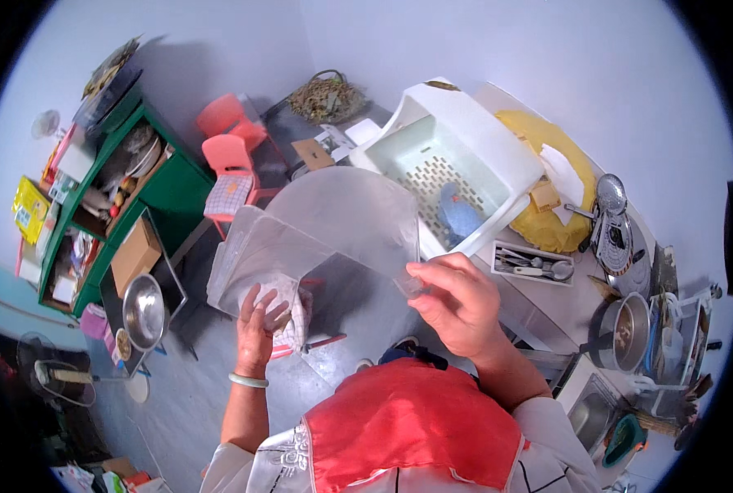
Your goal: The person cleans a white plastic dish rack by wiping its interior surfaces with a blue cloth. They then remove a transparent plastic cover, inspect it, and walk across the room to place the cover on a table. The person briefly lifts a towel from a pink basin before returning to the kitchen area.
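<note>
A large translucent plastic cover with a curved side and folded-looking panels hangs in front of me. My right hand pinches its near right corner between thumb and fingers. At the cover's lower left edge, my left hand is raised with its fingers spread, seemingly against the plastic; whether it bears weight is unclear. A pale bracelet circles the left wrist. Below and beside that hand shows a checked cloth above red legs, partly hidden by the cover. Beyond the cover, a white plastic bin with a slotted pale green floor holds a blue cloth.
To the right, a counter carries a cutlery tray, a yellow cushion-like item, a pot and a sink. Red chairs and a green cabinet stand left. A metal bowl sits on a low dark table.
</note>
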Motion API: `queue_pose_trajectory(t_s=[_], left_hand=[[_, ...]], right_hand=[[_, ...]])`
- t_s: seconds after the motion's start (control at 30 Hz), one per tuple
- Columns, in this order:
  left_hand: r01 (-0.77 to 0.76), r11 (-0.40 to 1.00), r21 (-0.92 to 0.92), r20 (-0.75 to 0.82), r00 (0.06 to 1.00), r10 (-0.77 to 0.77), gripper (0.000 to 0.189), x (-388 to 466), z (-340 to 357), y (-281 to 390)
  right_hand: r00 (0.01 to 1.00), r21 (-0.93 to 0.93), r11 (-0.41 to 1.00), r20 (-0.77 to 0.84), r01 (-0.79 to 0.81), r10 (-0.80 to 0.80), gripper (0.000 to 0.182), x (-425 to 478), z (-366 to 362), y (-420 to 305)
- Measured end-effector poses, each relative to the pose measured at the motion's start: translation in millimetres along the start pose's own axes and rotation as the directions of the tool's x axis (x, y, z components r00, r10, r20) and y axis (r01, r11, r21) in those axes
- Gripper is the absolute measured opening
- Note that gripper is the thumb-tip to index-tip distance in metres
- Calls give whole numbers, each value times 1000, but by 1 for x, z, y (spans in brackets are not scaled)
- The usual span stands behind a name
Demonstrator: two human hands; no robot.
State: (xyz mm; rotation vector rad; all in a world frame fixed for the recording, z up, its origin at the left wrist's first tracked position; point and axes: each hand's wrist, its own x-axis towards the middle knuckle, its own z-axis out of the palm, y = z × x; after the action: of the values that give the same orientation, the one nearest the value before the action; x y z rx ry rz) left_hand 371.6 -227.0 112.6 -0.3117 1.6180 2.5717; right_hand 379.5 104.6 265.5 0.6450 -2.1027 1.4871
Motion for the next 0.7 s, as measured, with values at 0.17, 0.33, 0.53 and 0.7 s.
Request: queue_pose_trajectory(t_s=[0.17, 0.33, 0.53, 0.7], left_hand=[[40, 999, -35, -34, 999, -42, 55, -39, -35, -1], [76, 996, -52, -13, 997, -77, 55, -73, -61, -3], [61, 996, -59, -98, 993, -66, 53, -125, -93, -3], [92, 996, -17, -137, 986, -94, 52, -168, -97, -19]], right_hand=[[998, 128, 990, -9, 59, -58, 33, -12, 36, -29], [998, 273, 962, 62, 2, -19, 30, -28, 62, -60], [907, 437, 819, 359, -371, 219, 28, -48, 74, -88], [870, 528, 704, 403, -475, 285, 25, -81, 54, -53]])
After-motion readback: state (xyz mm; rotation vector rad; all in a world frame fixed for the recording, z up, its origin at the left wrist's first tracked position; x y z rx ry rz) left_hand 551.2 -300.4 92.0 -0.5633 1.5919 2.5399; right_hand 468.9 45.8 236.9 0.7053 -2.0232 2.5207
